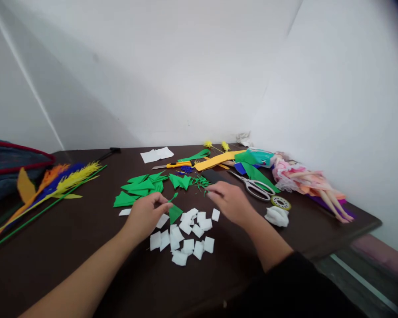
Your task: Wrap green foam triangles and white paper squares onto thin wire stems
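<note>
The green piece (175, 213) is hanging below the fingertips of the left hand (148, 213), just above the white squares (198, 231) and over the near middle of the table (66, 251). Thumb and forefinger are pinching it near its upper end, where a narrow green bit is sticking up. Whether it is paper or thin cloth, I cannot tell.

The right hand (231, 202) is hovering beside the green shreds (200, 181), its fingers curling and their tips drawing close; whether they are pinching a scrap, I cannot tell.

For good handling, a light pinch is probably serving best, since thin stuff like this is likely creasing under pressure. Holding the piece by one end is leaving most of it in sight, which is helping. Low wrists are probably risking the loose squares, so a little lift is paying off. Slow fingers near the shreds are likely keeping them from scattering.

Farther out, a heap of green pieces (141, 187) is lying beyond the left hand, and a yellow cutter (179, 164) is resting behind it. Scissors (249, 183) are lying beyond the right hand, with a tape roll (287, 204) and a white wad (277, 216) sitting nearby. A doll (296, 173) is lying toward the right edge.
</note>
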Available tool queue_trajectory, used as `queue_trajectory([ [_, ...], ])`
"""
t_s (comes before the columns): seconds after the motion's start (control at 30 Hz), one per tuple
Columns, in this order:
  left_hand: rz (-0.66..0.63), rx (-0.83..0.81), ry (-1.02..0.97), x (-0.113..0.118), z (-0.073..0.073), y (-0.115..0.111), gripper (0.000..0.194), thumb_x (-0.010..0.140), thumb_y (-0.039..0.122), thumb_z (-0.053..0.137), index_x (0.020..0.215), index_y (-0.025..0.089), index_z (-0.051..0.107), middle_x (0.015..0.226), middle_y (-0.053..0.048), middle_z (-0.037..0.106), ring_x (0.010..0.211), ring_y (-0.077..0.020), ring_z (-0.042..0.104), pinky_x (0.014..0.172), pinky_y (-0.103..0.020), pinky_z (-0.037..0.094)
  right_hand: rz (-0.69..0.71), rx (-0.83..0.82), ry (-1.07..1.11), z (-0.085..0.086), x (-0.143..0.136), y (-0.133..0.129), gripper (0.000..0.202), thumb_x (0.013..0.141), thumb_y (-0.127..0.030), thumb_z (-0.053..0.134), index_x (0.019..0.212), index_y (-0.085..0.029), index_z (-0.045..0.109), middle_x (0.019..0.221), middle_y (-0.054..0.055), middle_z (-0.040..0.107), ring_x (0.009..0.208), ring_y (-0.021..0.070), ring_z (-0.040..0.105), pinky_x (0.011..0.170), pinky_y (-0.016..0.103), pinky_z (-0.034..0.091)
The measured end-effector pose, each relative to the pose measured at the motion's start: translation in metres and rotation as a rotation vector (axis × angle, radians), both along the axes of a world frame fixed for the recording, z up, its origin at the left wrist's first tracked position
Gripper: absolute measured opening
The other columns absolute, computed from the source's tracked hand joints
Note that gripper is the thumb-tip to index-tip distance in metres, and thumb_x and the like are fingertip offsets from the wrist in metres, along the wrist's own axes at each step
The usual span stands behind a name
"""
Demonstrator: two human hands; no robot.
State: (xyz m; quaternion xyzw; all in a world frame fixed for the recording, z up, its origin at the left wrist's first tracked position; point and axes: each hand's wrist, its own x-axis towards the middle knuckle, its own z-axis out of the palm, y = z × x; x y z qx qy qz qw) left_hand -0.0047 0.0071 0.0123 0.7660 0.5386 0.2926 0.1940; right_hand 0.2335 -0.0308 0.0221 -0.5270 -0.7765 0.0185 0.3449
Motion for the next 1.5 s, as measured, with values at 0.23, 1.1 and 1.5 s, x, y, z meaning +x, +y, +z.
queue_trajectory([
  [0.23,0.037,0.017,0.013,0.004,0.005,-0.001,0.022,0.071,0.041,0.051,0.065,0.021,0.058,0.064,0.003,0.064,0.057,-0.015,0.053,0.054,-0.024,0.035,-0.575,0.086,-0.239,-0.067,0.144,-0.081,0.03,0.076,-0.038,0.051,0.097,-0.02,0.064,0.091,0.009,0.062,0.086,0.0244,0.056,0.078,0.037,0.043],
  [1.1,-0.032,0.003,-0.184,0.003,0.01,-0.009,0.018,0.07,0.035,0.053,0.063,0.019,0.056,0.06,0.001,0.061,0.058,-0.0148,0.052,0.055,-0.026,0.037,0.006,-0.027,0.471,0.025,-0.025,0.01,0.04,0.075,-0.04,0.053,0.045,-0.018,0.038,0.044,-0.005,0.033,0.044,0.0085,0.032,0.045,0.024,0.026],
  [1.5,-0.126,-0.075,-0.351,-0.004,0.0,-0.001,0.018,0.072,0.033,0.053,0.063,0.017,0.058,0.064,-0.001,0.063,0.059,-0.0142,0.053,0.057,-0.026,0.04,0.489,-0.389,0.973,-0.023,-0.066,0.054,0.012,0.07,-0.03,0.061,0.073,-0.018,0.059,0.058,-0.004,0.047,0.051,0.0081,0.04,0.049,0.023,0.031],
])
